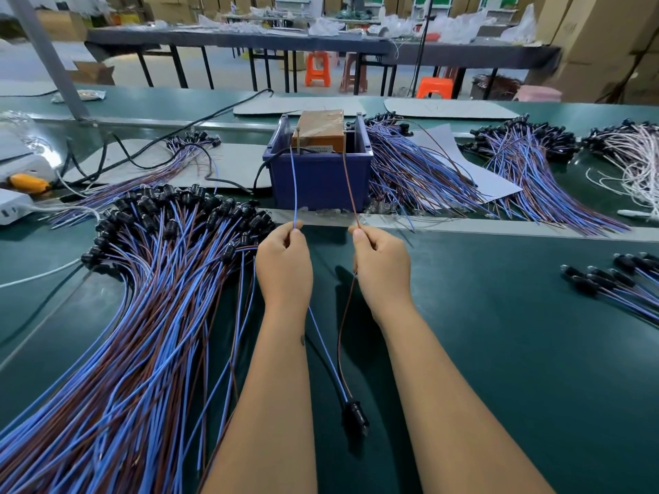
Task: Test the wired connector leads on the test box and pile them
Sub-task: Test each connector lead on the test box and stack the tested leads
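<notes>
Two bare hands raised side by side over the green tabletop (499, 315), near its middle. Left hand (283, 260) with fingers (290, 232) curled, pinching a blue wire (294, 180) between thumb and fingertips. Right hand (381, 265) likewise curled, pinching a brown wire (349, 180). Both wires stretched up and away to the top of the test box (319, 131), an orange-brown block wrapped in clear tape and seated inside a dark blue bin (319, 176) just beyond the hands; blue wire tip at a thin metal post on the left side of the box, brown wire tip at the right side, contact itself too small to tell. Below the hands, the same two wires dropping between the forearms and meeting at one black connector (354, 418), hanging just above or lying on the tabletop, cannot tell which. Large pile of leads (149, 297) spread to the left, black connectors at its far end, blue and brown wires fanned toward the near edge. Further bundles of leads (420, 176) right of the bin, and a small group (613, 279) at the far right edge. White power strip (14, 208) at the left margin.
</notes>
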`<state>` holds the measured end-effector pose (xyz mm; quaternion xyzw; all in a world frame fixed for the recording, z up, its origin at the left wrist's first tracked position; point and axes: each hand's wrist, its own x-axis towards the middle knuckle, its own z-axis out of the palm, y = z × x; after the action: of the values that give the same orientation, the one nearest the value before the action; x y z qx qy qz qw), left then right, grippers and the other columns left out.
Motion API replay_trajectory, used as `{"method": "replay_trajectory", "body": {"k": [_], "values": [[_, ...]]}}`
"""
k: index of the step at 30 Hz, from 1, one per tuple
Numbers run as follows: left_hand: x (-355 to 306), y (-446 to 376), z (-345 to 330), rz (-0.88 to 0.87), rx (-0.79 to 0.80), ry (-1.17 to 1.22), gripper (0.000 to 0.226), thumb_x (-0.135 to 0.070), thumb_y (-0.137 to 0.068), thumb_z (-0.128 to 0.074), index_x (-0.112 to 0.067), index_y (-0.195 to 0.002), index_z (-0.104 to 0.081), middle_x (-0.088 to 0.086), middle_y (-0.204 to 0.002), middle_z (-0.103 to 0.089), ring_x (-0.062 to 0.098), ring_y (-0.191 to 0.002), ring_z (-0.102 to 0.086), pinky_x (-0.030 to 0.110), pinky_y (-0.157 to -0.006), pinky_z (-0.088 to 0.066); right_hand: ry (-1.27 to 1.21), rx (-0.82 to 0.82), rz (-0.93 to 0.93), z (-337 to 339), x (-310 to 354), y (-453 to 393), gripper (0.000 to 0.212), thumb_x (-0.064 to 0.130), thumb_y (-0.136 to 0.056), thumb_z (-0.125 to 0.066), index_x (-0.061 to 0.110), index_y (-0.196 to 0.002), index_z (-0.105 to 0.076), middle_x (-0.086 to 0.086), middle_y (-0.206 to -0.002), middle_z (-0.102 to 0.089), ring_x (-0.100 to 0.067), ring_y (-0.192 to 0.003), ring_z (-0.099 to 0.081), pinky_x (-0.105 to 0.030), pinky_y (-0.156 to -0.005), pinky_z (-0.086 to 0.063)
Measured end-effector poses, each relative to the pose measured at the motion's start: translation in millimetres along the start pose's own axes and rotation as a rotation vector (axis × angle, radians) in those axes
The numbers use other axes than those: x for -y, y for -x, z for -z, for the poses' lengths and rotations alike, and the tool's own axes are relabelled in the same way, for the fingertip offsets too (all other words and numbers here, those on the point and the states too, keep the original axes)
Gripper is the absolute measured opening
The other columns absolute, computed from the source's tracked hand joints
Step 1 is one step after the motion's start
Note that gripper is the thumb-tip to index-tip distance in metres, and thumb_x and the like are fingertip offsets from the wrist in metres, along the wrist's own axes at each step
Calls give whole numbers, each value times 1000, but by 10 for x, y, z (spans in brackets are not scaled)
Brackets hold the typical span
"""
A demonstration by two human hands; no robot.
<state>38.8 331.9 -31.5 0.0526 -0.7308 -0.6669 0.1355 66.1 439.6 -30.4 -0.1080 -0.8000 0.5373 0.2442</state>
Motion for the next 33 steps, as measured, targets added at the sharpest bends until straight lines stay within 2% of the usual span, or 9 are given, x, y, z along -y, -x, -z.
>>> {"method": "replay_trajectory", "body": {"k": [3, 7, 13, 18, 22, 24, 26, 29, 33], "values": [[4, -7, -22, 4, 35, -38, 29, -14, -98, -44, -27, -109, -67, -12, -45, -38, 6, -40, -29, 22, -42, -28, 13, -7, 1, 14, 2, 6, 38, 21, -99, -46, 4, -65, -39, -9, -58, -39, -18, -57, -34, -34, -56, -28], [14, 4, -29, -10, 58, -72, 27, -16, -98, -44, -28, -104, -68, -7, -52, -38, 11, -45, -28, 28, -49, -27, 15, -9, -3, 16, 4, 14, 39, 21, -99, -46, 13, -62, -38, -4, -56, -39, -17, -56, -34, -33, -55, -28], [15, -17, -38, 40, 52, -56, 30, -18, -99, -44, -28, -117, -66, -15, -38, -39, 6, -36, -30, 25, -44, -27, -3, -6, -9, 9, 5, 13, 38, 22, -99, -47, 12, -63, -40, -5, -56, -40, -16, -55, -34, -32, -55, -28], [-2, -14, -43, 61, 40, -51, 32, -18, -99, -44, -25, -122, -66, -17, -38, -42, 5, -35, -33, 26, -45, -28, -5, 0, -9, 12, -6, 3, 38, 23, -99, -47, 8, -65, -44, -6, -58, -43, -16, -56, -37, -32, -55, -30], [-11, -21, -39, 67, 31, -44, 34, -17, -98, -44, -24, -123, -66, -17, -40, -44, 4, -36, -34, 25, -46, -28, -17, 2, -12, 14, -9, -1, 38, 24, -99, -46, 15, -62, -43, -5, -58, -44, -14, -56, -38, -31, -55, -32], [-22, -20, -35, 59, 25, -50, 33, -17, -97, -45, -26, -119, -67, -14, -44, -44, 4, -37, -34, 25, -46, -29, -22, 6, -11, 15, -14, 1, 38, 24, -100, -46, 16, -62, -46, -3, -58, -44, -12, -55, -37, -25, -52, -31], [-28, -8, -29, 41, 36, -55, 29, -17, -97, -44, -33, -106, -68, -12, -47, -41, 5, -39, -31, 25, -46, -28, -22, 9, -11, 17, -14, 5, 38, 25, -100, -45, 16, -64, -49, 1, -56, -45, -10, -53, -38, -21, -49, -31], [-38, 4, -17, 18, 50, -60, 35, -18, -97, -44, -41, -75, -58, -9, -52, -39, 11, -45, -28, 30, -51, -28, -24, 12, -8, 15, -7, 3, 36, 25, -100, -45, 6, -70, -54, -3, -58, -45, -13, -56, -39, -30, -54, -33], [-53, 8, -12, 11, 46, -70, 38, -18, -98, -45, -41, -69, -53, -4, -55, -39, 12, -46, -28, 31, -51, -28, -12, 5, 1, 13, -6, 1, 36, 24, -100, -45, 5, -70, -53, -4, -58, -45, -14, -57, -40, -31, -56, -33]]}}
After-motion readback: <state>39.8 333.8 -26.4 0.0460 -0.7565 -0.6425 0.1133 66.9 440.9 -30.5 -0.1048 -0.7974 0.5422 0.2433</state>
